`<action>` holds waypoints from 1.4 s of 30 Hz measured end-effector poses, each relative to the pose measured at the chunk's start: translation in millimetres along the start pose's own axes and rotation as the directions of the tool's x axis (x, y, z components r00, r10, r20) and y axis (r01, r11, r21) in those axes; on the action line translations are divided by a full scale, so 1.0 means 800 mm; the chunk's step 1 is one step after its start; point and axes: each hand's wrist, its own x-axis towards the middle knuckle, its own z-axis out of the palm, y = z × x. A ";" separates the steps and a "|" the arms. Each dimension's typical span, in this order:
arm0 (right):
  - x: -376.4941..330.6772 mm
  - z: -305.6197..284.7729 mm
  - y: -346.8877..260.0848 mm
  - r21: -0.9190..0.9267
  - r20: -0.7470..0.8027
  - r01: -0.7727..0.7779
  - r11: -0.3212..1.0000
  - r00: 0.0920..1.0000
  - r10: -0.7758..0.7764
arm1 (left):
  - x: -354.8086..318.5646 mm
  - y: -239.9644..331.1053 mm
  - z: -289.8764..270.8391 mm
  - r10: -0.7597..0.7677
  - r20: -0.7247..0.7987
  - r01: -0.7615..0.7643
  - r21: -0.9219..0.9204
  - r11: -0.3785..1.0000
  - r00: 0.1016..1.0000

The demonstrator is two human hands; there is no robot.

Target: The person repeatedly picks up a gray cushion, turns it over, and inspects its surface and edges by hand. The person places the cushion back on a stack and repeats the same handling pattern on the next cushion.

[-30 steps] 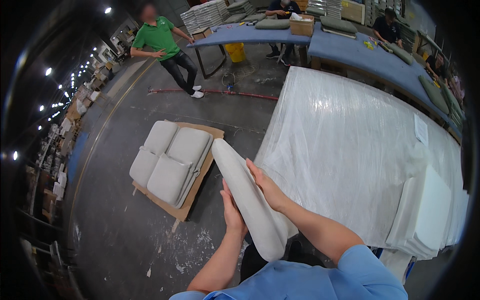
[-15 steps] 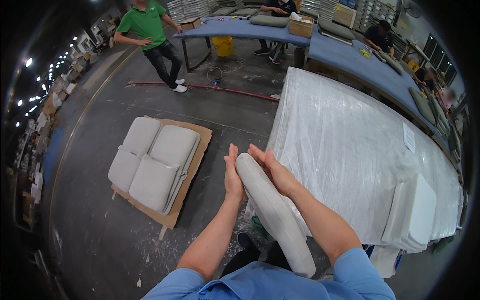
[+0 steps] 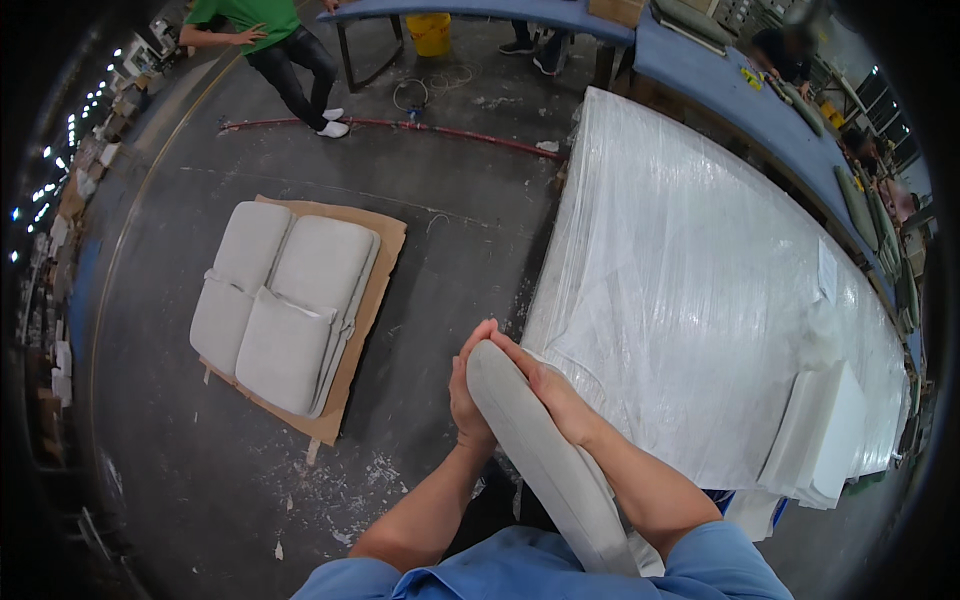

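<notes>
In the head camera's view, a person in a light blue shirt holds a light grey fabric-covered seat cushion on edge between two bare hands on a factory floor. The left hand lies along one face and the right hand along the other, palms pressed inward, fingertips meeting just past the cushion's rounded far end. The near end slants down toward the person's shirt front.

At left, matching grey cushions lie in four side-by-side piles on a brown cardboard sheet upon the dark floor. At right stands a broad stack wrapped in clear plastic film, with white pads on its near corner.

Beyond, a worker in a green top stands near a blue-covered table, a yellow bucket below it. A red pipe crosses the floor. Another worker, in dark clothing, is at the table's far side.
</notes>
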 end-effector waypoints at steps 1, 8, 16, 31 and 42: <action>0.004 0.000 0.007 -0.003 0.006 -0.009 1.000 1.000 0.009 | 0.003 -0.011 -0.013 0.003 0.002 -0.003 -0.036 0.999 1.000; 0.012 -0.028 0.062 -0.001 -0.036 -0.165 0.986 0.986 0.165 | 0.003 -0.086 -0.024 -0.111 -0.124 0.104 -0.059 0.993 0.986; 0.029 -0.066 0.172 0.051 -0.061 -0.193 0.980 0.979 0.196 | -0.019 -0.172 -0.070 -0.279 -0.148 0.278 -0.034 0.960 0.949; 0.013 -0.029 0.005 0.058 0.068 -0.118 0.991 0.991 0.114 | -0.005 0.073 0.010 0.032 0.084 -0.046 0.169 0.985 0.996; 0.032 0.010 -0.049 -0.008 0.177 0.092 0.996 0.980 -0.089 | 0.005 0.072 0.037 0.090 0.044 -0.099 0.290 0.952 0.995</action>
